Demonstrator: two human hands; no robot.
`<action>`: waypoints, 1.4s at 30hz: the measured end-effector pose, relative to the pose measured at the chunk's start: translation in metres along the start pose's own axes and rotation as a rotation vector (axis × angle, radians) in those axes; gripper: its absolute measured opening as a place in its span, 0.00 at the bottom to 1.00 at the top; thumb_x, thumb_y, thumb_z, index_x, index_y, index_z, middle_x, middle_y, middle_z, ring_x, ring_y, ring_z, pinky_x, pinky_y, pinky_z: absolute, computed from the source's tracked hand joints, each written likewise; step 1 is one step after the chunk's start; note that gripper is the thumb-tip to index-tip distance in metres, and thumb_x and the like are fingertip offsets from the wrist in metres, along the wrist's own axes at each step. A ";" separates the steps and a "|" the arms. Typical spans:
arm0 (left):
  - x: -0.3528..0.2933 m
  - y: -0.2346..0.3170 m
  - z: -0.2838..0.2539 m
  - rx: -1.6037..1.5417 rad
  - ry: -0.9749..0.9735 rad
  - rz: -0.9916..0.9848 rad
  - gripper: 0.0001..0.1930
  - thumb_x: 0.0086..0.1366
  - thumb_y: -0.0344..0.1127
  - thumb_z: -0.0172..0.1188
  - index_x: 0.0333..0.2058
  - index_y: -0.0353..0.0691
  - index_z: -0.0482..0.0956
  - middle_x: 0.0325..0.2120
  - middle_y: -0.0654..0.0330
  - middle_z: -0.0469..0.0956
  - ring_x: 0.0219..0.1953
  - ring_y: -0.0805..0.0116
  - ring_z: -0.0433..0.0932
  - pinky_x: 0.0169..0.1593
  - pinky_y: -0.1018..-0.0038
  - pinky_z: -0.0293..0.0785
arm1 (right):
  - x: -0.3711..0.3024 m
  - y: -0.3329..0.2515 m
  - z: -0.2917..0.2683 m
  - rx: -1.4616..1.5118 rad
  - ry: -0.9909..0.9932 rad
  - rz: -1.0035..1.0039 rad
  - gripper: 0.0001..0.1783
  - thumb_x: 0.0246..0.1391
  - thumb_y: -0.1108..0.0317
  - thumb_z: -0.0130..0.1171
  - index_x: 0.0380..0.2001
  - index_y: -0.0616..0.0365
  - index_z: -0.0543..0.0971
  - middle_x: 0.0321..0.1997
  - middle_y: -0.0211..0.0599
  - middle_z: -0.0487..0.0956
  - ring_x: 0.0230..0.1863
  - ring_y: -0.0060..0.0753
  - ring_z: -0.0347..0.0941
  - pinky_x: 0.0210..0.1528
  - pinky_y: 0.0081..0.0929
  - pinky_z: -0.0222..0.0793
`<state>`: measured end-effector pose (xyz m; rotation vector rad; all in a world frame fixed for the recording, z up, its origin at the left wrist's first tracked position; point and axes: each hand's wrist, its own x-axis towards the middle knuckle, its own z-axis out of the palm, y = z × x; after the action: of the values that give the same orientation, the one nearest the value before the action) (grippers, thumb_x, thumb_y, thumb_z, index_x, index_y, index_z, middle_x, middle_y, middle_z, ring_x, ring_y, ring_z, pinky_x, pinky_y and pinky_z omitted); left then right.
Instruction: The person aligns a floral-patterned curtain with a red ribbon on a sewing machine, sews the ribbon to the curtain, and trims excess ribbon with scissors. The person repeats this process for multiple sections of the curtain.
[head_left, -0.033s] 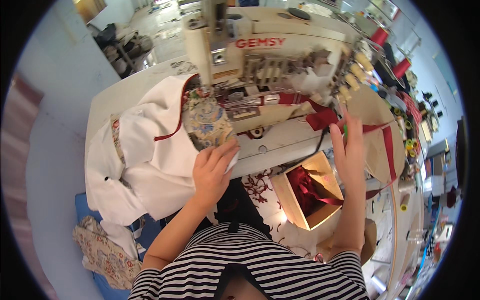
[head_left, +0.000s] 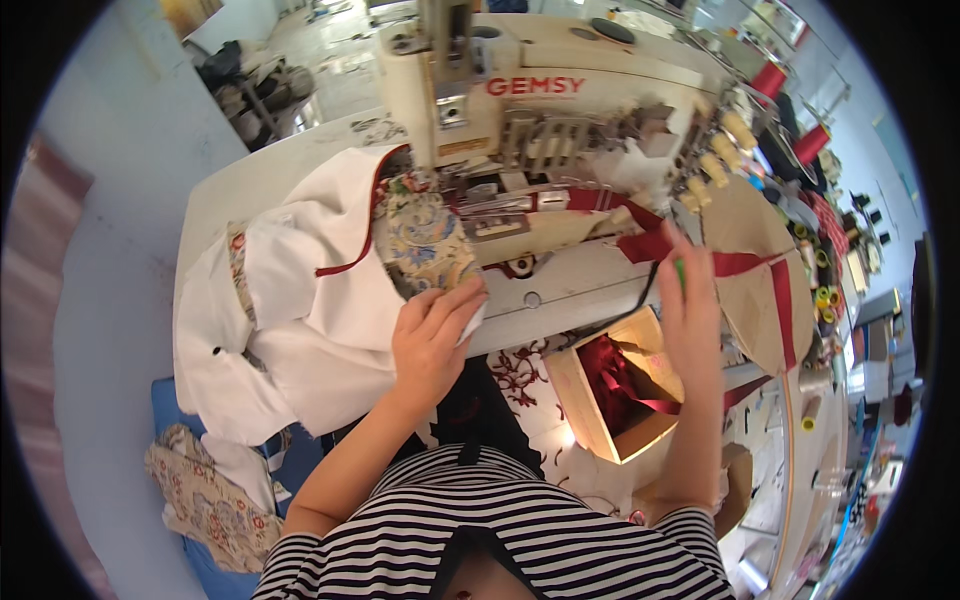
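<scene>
White cloth (head_left: 335, 340) with a floral patterned side (head_left: 425, 240) and dark red edge binding (head_left: 372, 215) lies across the table at left, reaching the sewing machine (head_left: 620, 68). My left hand (head_left: 432, 345) is closed over the cloth's right edge, its fingers bunched on the floral part. On the right, my right hand (head_left: 688, 315) is raised beside a dark red binding strip (head_left: 645, 245) that runs into the machine. A small green thing (head_left: 681, 271) shows between its thumb and fingers. Blur hides its kind.
Below the machine bed, a wooden box (head_left: 573, 390) holds more dark red strip. Red scraps (head_left: 520, 375) litter the floor. A round tan board (head_left: 745, 225) and cream cones stand at right. Floral cloth (head_left: 205, 495) lies on something blue at lower left.
My right hand has shifted slightly left and down, its fingers drawn closer together. The left hand keeps its place on the cloth. The whole view has shifted slightly.
</scene>
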<state>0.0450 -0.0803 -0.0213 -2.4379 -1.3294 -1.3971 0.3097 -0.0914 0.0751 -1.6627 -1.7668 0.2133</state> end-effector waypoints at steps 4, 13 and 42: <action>0.002 -0.003 0.006 -0.015 -0.038 0.027 0.21 0.40 0.21 0.57 0.39 0.38 0.78 0.44 0.65 0.78 0.43 0.63 0.74 0.45 0.70 0.70 | -0.020 -0.021 0.066 0.288 -0.227 -0.051 0.21 0.60 0.70 0.44 0.57 0.53 0.66 0.38 0.51 0.73 0.34 0.51 0.72 0.38 0.37 0.69; 0.002 -0.012 0.007 -0.055 -0.070 0.078 0.23 0.38 0.20 0.57 0.39 0.35 0.76 0.41 0.60 0.77 0.45 0.61 0.75 0.45 0.68 0.71 | 0.001 -0.048 0.140 0.291 -0.186 -0.077 0.22 0.58 0.67 0.48 0.57 0.48 0.66 0.17 0.47 0.73 0.20 0.51 0.71 0.25 0.42 0.65; 0.008 -0.016 0.001 -0.012 -0.111 0.102 0.21 0.40 0.24 0.57 0.39 0.35 0.76 0.41 0.62 0.78 0.39 0.65 0.73 0.40 0.72 0.69 | -0.016 -0.024 0.149 0.546 -0.093 -0.007 0.18 0.57 0.70 0.49 0.52 0.52 0.72 0.14 0.36 0.70 0.14 0.27 0.64 0.21 0.24 0.62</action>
<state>0.0371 -0.0646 -0.0220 -2.5852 -1.2001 -1.2684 0.2031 -0.0611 -0.0291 -1.2639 -1.5920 0.7110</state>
